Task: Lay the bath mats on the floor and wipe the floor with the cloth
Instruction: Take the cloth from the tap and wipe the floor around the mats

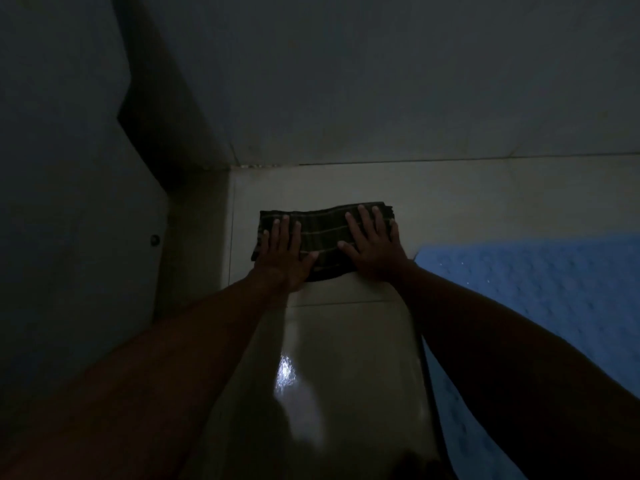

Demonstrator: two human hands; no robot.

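A dark folded cloth (322, 233) with pale stripes lies flat on the cream tiled floor (346, 341), close to the far wall. My left hand (282, 254) presses flat on the cloth's left part, fingers spread. My right hand (374, 244) presses flat on its right part, fingers spread too. A blue bath mat (540, 306) with a bumpy surface lies spread on the floor at the right, its near edge hidden under my right forearm. The room is dim.
The far wall (415, 98) meets the floor just beyond the cloth. A grey door or panel (69, 237) with a small round knob (154, 240) stands at the left. A light reflection shines on the tile between my forearms.
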